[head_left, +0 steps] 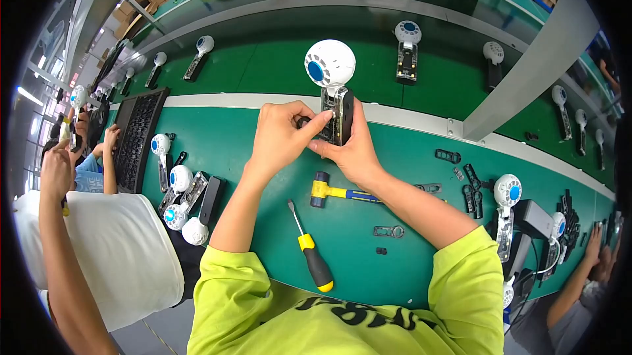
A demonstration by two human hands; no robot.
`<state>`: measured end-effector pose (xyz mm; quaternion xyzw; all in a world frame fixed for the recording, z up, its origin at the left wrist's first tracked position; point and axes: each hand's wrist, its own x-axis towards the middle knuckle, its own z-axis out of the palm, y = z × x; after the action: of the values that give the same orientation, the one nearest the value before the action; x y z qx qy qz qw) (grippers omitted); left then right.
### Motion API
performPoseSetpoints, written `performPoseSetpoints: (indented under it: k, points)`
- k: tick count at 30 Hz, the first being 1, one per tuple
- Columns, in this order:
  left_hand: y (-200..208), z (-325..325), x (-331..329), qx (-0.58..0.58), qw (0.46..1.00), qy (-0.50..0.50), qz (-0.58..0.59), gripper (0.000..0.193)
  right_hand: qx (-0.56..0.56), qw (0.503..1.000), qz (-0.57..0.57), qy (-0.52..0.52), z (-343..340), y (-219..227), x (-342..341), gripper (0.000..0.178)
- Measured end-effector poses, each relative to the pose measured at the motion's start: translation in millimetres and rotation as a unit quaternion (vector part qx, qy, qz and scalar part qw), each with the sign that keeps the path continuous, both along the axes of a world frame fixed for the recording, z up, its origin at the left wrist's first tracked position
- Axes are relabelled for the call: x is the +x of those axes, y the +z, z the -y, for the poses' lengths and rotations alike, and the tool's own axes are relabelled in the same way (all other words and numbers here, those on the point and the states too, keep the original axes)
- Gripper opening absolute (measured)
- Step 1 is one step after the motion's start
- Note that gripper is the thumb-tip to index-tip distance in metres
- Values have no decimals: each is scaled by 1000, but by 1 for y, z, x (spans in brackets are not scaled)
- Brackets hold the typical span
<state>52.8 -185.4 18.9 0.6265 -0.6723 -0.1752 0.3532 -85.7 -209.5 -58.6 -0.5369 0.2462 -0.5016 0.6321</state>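
Note:
Upright above the bench's far edge, I hold a handheld device with a white ball-shaped head (pixel 337 59), a blue round centre and a black handle (pixel 343 118). The front of that handle is uncovered and shows its inner parts. My right hand (pixel 355 154) wraps the handle from the right and below. From the left, my left hand (pixel 280 132) is closed at the handle, its thumb pressed against the exposed inside. A small dark piece shows behind that thumb; I cannot make out what it is. Below my hands lies a yellow-and-black hammer (pixel 320 189) with a blue-and-yellow handle.
A yellow-and-black screwdriver (pixel 310 253) lies on the green bench (pixel 276 236). Black frame-shaped parts (pixel 389 231) lie to the right. More white-headed devices (pixel 181 177) cluster at left, and others stand on the far green belt (pixel 263 72). A metal post (pixel 526 65) rises at right. Co-workers sit on both sides.

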Motion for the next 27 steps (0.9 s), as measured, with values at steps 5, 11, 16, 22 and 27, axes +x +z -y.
performPoseSetpoints:
  k: [5, 11, 16, 22, 27]
  points:
    - [-2, -9, 1, -18, 997, 3, 79, 29, 12, 999, -50, 4, -3, 0, 3, 82]
    - [16, -22, 1, 69, 994, -83, 7, 27, 3, 1000, 1, 24, -1, -1, 0, 82]
    - [6, -29, 19, 84, 988, -92, -90, 25, 0, 999, 5, 41, -3, 1, 2, 83]
    - [16, -31, 13, 66, 993, -97, 19, 22, -38, 998, -47, 35, -6, 3, -1, 84]
    - [6, -31, 7, 47, 995, -81, -17, 22, -37, 997, -65, 26, -7, 7, -2, 85]
